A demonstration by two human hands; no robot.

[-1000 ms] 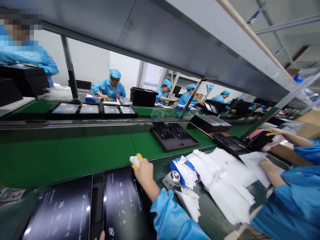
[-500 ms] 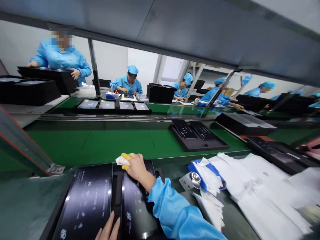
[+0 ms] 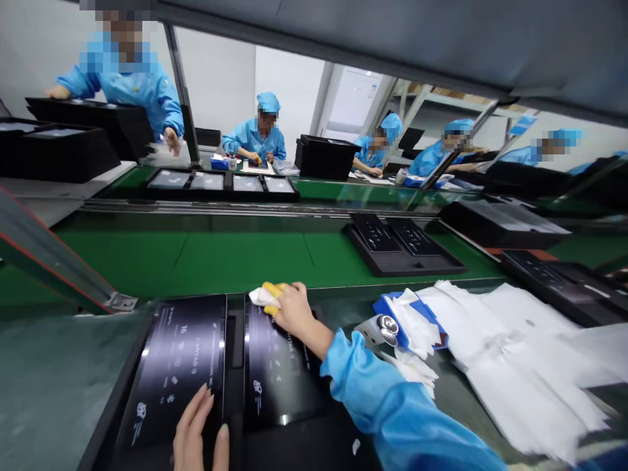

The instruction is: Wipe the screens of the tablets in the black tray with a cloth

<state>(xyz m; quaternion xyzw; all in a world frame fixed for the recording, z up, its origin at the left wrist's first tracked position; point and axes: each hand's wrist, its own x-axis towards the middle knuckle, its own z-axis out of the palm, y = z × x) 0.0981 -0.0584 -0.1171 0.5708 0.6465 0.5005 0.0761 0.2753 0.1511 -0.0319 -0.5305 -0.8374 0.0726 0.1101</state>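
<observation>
A black tray (image 3: 115, 405) in front of me holds two dark glossy tablets, a left tablet (image 3: 179, 363) and a right tablet (image 3: 277, 363). My right hand (image 3: 289, 311) is closed on a white cloth (image 3: 260, 296), with yellow finger cots showing, at the far top edge of the right tablet. My left hand (image 3: 199, 432) lies flat with fingers stretched out on the near edge of the left tablet. My blue sleeve (image 3: 392, 405) crosses the tray's right side.
A pile of white sheets (image 3: 510, 353) and a blue packet (image 3: 392, 314) lie to the right, with a small metal-capped bottle (image 3: 380, 327). Beyond runs a green conveyor belt (image 3: 220, 255) carrying another black tray (image 3: 402, 252). Several people in blue coats work at the far side.
The view has tilted down and swung left. My left hand has come further into sight onto the left tablet. My right hand stays with the cloth at the right tablet's far edge.
</observation>
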